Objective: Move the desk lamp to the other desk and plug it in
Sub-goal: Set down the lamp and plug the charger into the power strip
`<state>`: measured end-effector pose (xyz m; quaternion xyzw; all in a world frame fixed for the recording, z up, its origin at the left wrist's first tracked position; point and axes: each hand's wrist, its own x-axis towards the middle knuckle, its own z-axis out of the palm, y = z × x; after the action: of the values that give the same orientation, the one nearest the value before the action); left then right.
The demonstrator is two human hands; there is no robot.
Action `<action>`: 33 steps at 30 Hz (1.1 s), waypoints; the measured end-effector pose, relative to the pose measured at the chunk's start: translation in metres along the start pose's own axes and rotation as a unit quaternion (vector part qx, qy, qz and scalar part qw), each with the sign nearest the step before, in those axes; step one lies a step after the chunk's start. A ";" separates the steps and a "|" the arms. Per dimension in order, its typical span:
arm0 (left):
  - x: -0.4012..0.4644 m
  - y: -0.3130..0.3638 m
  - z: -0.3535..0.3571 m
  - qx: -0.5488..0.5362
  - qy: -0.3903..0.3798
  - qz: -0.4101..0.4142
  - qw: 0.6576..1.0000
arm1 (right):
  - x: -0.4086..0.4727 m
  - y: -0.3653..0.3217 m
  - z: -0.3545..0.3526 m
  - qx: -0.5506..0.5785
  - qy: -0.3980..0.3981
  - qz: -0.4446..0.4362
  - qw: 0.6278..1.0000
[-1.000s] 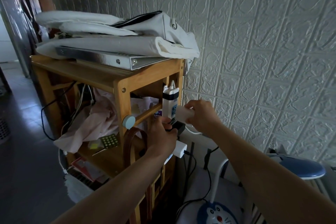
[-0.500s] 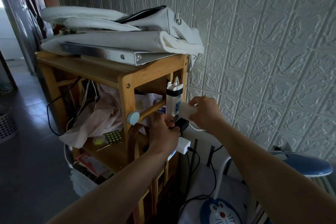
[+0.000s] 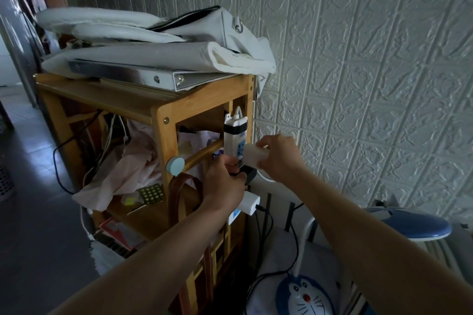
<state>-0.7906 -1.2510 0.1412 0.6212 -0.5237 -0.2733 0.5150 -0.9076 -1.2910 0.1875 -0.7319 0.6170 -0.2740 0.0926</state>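
A white power strip (image 3: 232, 137) hangs upright on the side of a wooden shelf unit (image 3: 163, 112). My right hand (image 3: 280, 157) grips a white plug adapter (image 3: 254, 158) right at the strip's sockets. My left hand (image 3: 225, 184) is closed on the strip's lower part, over a black plug (image 3: 249, 174). The desk lamp stands at the lower right: a blue cartoon-cat base (image 3: 304, 296), a white bent neck (image 3: 304, 240) and a blue head (image 3: 407, 225). Its white cord loops under my right hand.
A white bag (image 3: 204, 30) and a ring binder (image 3: 143, 75) lie on top of the shelf unit. Cloth, cables and a pill blister fill its shelves. A white charger (image 3: 250, 202) with black cables sits below my left hand. A textured white wall runs along the right.
My view has shifted slightly. Both hands have stayed at the power strip, and the white adapter is still at the sockets.
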 end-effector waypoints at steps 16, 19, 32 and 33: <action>0.003 0.001 0.006 0.013 0.011 0.003 1.000 | 0.010 -0.007 0.007 -0.018 0.006 -0.015 1.000; 0.007 0.002 0.006 0.008 0.010 0.008 1.000 | 0.018 -0.009 0.008 -0.019 0.004 -0.005 1.000; 0.020 0.002 -0.006 0.021 0.007 0.026 0.999 | 0.030 -0.017 0.015 -0.035 0.005 0.024 0.999; 0.020 0.003 -0.005 0.020 0.003 0.025 0.999 | 0.029 -0.017 0.015 -0.034 0.003 0.023 0.999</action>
<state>-0.7814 -1.2674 0.1490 0.6193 -0.5428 -0.2476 0.5105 -0.8827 -1.3181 0.1912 -0.7194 0.6429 -0.2529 0.0714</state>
